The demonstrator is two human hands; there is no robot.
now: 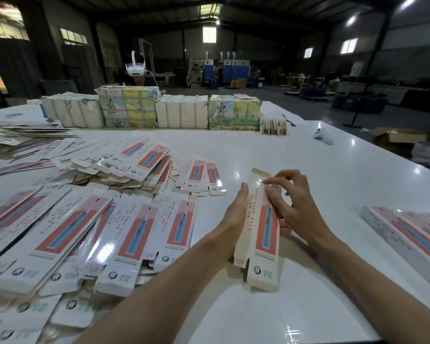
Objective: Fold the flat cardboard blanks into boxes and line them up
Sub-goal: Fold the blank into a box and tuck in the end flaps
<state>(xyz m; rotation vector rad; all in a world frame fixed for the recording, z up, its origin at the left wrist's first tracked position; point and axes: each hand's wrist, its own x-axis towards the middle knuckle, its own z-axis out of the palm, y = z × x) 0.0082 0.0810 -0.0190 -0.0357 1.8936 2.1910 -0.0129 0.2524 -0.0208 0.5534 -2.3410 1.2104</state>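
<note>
A row of wrapped bundles (181, 111), white or picture-printed, crosses my white table (258, 150). Behind the row I see a person in a white headset (135, 68). To its right lies a white controller (322, 137), and farther right, on the floor, an open carton (395, 137).

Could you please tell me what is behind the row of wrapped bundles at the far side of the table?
A person in a white headset shows above the bundles; only the head and shoulders show, and the bundles cover the rest.
</note>
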